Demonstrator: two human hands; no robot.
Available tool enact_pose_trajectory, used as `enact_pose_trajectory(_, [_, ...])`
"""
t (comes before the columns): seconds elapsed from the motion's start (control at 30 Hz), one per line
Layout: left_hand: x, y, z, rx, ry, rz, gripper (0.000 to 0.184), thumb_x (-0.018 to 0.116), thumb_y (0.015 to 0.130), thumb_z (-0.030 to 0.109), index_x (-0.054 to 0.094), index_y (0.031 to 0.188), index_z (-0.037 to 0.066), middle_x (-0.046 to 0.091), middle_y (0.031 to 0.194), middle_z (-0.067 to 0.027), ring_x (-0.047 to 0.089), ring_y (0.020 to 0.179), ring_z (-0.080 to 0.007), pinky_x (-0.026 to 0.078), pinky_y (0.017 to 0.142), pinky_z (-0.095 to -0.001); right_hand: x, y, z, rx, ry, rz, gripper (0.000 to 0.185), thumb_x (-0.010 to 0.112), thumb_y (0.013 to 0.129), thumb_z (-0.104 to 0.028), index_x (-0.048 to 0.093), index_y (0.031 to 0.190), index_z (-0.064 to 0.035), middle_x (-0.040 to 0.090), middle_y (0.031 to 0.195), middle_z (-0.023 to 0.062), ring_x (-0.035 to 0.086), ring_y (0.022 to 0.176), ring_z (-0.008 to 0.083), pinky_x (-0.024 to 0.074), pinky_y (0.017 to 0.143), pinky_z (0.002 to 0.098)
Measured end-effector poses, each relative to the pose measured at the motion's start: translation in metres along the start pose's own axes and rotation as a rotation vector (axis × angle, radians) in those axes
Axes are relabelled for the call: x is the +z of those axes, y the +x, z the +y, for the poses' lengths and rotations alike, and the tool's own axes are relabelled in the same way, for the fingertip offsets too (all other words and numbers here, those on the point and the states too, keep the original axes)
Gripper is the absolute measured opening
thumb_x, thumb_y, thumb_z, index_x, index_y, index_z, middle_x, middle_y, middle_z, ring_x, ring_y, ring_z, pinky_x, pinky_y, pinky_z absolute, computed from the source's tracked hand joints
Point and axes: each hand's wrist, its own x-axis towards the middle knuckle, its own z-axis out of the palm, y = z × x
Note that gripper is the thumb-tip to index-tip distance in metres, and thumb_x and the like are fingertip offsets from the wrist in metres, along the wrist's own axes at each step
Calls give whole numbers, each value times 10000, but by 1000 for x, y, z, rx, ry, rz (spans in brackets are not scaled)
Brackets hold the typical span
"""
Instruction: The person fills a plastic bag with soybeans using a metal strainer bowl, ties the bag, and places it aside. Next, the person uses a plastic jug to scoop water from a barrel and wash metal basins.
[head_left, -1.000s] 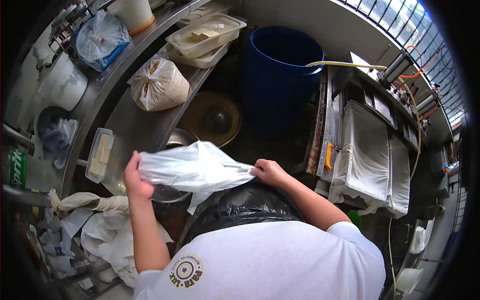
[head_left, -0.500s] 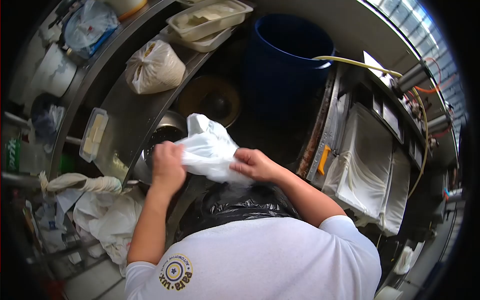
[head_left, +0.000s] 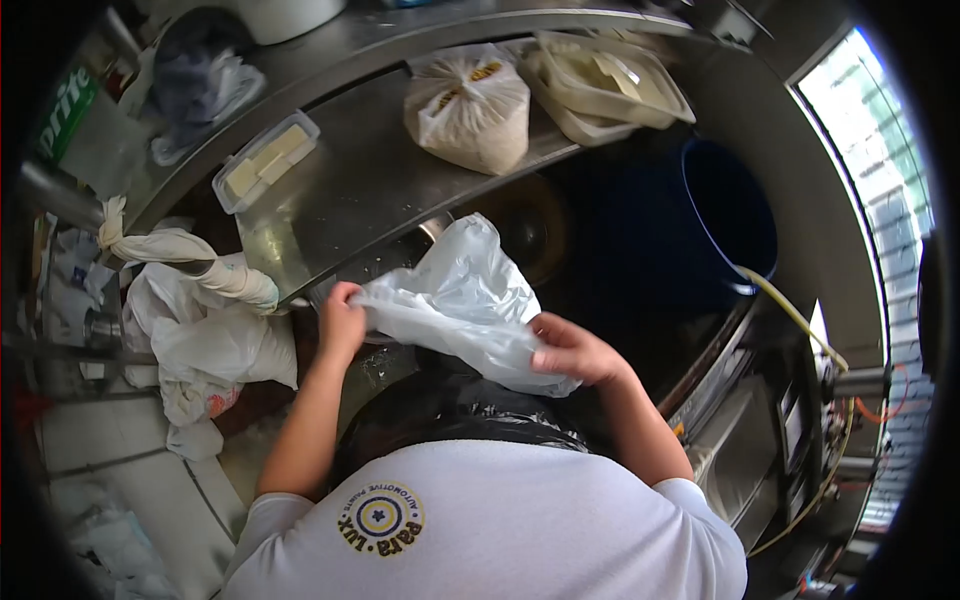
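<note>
One plastic bag [head_left: 465, 295] spreads between your pinching left hand [head_left: 342, 325] and loosely gripping right hand [head_left: 580, 352] near the worktop's [head_left: 345, 190] edge; widening likely needs both.

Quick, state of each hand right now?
Left hand: closed, holding one side of the white plastic bag.
Right hand: holding the same bag's other side.

Light is strongest at right: the window [head_left: 890, 280] blows out to white in places. Interior dimmer; the blue barrel [head_left: 735, 215] lies in deep shadow. Glare patch on the steel counter [head_left: 350, 195], sharp highlights on the plastic bag [head_left: 470, 280] I grip. Slight blur over my right hand [head_left: 580, 352]. Wide-angle distortion bows the counter's edge; black vignette fills the corners.
</note>
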Motion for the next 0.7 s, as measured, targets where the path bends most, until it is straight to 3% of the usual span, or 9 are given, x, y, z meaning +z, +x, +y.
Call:
enact_pose_trajectory(0.1, [-19,37,6,-277,-1304,-227,365,562,832,7,643,1188,10,692,1185,-134,664,1108,-263,532,1005,-411,18,54,-36,221,-752,23,520,806,885,-350,631,1333,-152,695,1159,245,716,967,314,561,873,390])
enact_pose_trajectory(0.13, [-26,42,11,-277,-1324,-213,365,562,832,7,643,1188,10,692,1185,-134,664,1108,-263,532,1005,-411,12,79,-30,173,-846,121,451,749,935,-303,642,1307,-71,722,1088,194,720,948,292,575,847,373])
enact_pose_trajectory(0.2, [-44,41,19,-108,-1369,-647,425,590,838,110,610,1247,-2,689,1183,-135,671,1084,-263,530,1003,-410,-16,119,-6,-10,-450,427,319,659,988,-227,661,1201,11,731,1009,144,717,921,260,582,828,365])
enact_pose_trajectory(0.3, [-69,59,12,-18,-882,-808,481,684,864,160,597,1300,-23,691,1154,-127,664,1048,-212,530,938,-346,-11,156,-75,-56,384,521,182,577,981,-93,641,1121,4,707,1013,116,710,896,237,586,833,379])
enact_pose_trajectory(0.37, [-82,75,13,8,-780,-790,445,716,890,189,627,1270,-26,703,1127,-117,663,1016,-192,529,909,-332,-9,168,-105,-13,442,253,266,600,948,-60,624,1207,-3,690,1112,113,698,999,250,580,861,377])
enact_pose_trajectory(0.43, [-97,100,1,192,-101,-553,357,755,924,266,697,1141,-12,727,1042,-78,651,950,-141,523,856,-312,-11,184,-121,51,192,-44,360,663,926,-75,610,1275,-7,680,1171,97,666,1073,225,542,938,361])
enact_pose_trajectory(0.53, [-114,135,-18,72,-429,-260,249,709,975,279,714,1069,48,704,941,-14,610,839,-96,501,766,-281,-28,217,-128,130,40,-349,621,811,901,-327,575,1388,-23,666,1211,61,623,1116,178,484,1004,342])
enact_pose_trajectory(0.63, [-135,166,-22,-80,-1075,253,354,685,993,268,674,1210,-11,703,1130,-47,637,1014,-158,498,924,-325,-62,279,-130,3,-247,221,513,759,936,-359,654,1303,-17,714,1094,80,668,1025,205,514,920,366])
enact_pose_trajectory(0.7, [-140,176,-25,-69,-1013,611,382,665,1010,300,667,1227,-15,698,1156,-75,635,1014,-179,495,919,-328,-99,334,-138,-179,-780,548,419,702,954,-343,701,1207,-9,742,1021,134,703,958,301,529,885,407])
